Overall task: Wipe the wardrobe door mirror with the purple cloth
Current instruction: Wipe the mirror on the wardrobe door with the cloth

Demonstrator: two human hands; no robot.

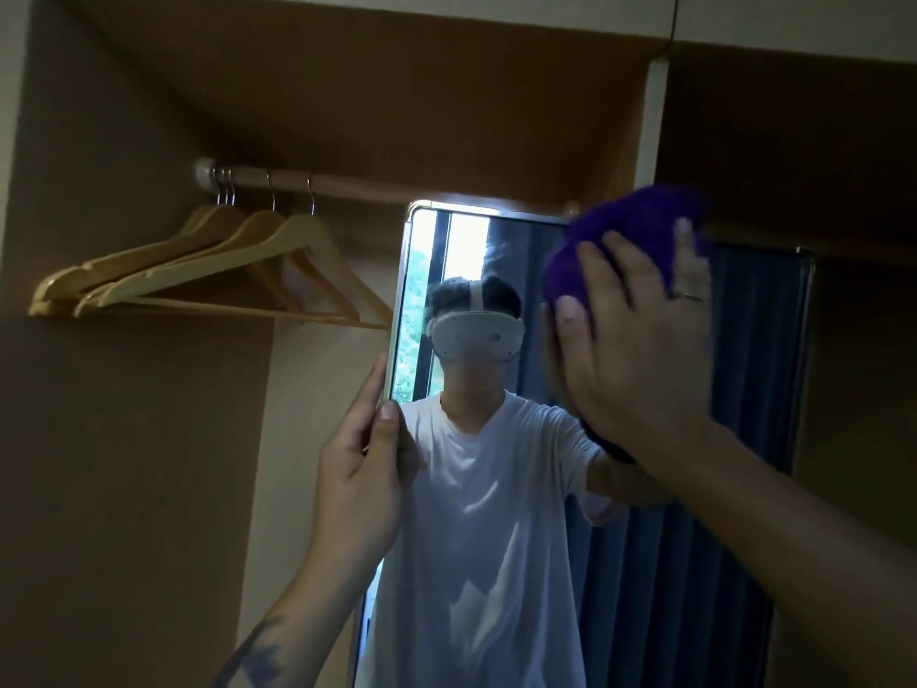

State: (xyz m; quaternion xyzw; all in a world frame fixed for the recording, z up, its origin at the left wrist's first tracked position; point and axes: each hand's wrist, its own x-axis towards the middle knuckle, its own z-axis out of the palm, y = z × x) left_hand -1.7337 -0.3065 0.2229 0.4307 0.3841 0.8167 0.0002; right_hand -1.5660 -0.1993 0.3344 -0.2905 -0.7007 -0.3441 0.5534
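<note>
- Purple cloth [626, 230] flat vs upper-right of wardrobe door mirror [496, 489], bunched past the fingertips, rest tucked under the palm.
- R hand [640, 350] spread wide, fingers straight, pressing cloth to glass; ring on one finger.
- L hand [362, 464] pinching mirror's left edge, thumb in front, fingers behind.
- Wooden hangers [208, 270] on rail [317, 183], left of mirror.
- No readable writing anywhere.
</note>
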